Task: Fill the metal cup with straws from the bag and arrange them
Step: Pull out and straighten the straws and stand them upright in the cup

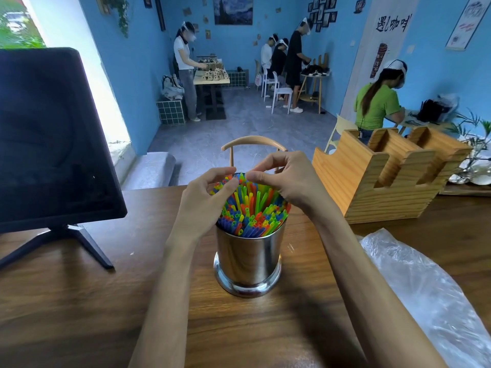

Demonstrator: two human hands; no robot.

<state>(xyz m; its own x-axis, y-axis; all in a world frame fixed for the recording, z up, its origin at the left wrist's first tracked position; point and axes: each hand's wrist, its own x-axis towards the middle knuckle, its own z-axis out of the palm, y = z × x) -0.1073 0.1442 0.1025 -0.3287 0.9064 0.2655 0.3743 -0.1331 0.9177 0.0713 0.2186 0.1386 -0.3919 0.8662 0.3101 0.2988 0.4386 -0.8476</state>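
Our left hand (210,193) and right hand (285,176) curl over the straws (252,211) packed in the metal cup (248,258) on the bench (79,301), fingertips pinching tops. They look light and bendy, so we nudge tips gently.

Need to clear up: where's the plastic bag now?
Head view: the plastic bag lies on the wooden table's right side, right of the metal cup.

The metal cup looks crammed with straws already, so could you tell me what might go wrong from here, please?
1. The straws fan out above the rim of the metal cup; pushing on them could spill some onto the table.
2. Both the left hand and the right hand work at the straw tops, neither steadying the cup, so it might tip.
3. The plastic bag lies near the right forearm and could be swept aside.
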